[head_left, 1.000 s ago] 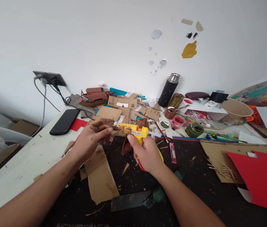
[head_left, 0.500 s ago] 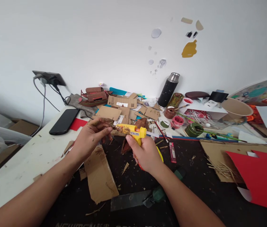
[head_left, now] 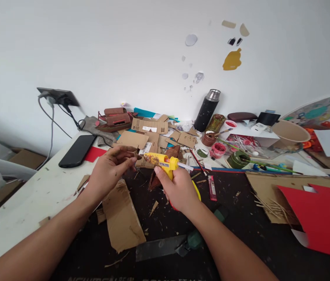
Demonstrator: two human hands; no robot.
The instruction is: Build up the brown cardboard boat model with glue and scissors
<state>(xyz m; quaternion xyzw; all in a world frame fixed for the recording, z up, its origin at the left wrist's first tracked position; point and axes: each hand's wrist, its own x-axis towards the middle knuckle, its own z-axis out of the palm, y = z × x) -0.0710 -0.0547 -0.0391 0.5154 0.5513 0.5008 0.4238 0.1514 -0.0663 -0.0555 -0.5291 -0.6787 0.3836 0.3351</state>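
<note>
My right hand (head_left: 179,191) grips a yellow hot glue gun (head_left: 162,162) by its handle, with the nozzle pointing left. My left hand (head_left: 109,171) is raised just left of the nozzle, fingers pinched on a small brown piece (head_left: 137,156) that touches the nozzle tip; I cannot name the piece. Below the hands lie a dark brown pointed cardboard shape (head_left: 155,181) and a torn cardboard sheet (head_left: 122,216) on the black mat (head_left: 241,222).
A black phone (head_left: 74,150) lies at the left on the white table (head_left: 27,203). Cardboard scraps (head_left: 150,134), a brown model boat (head_left: 115,119), a black flask (head_left: 207,111), paint pots (head_left: 219,150), a lighter (head_left: 212,187), a paper bowl (head_left: 290,134) and red card (head_left: 323,218) crowd the back and right.
Both hands stay almost where they were, drifting slightly left. The left fingers have shifted a little on the small piece at the nozzle.
</note>
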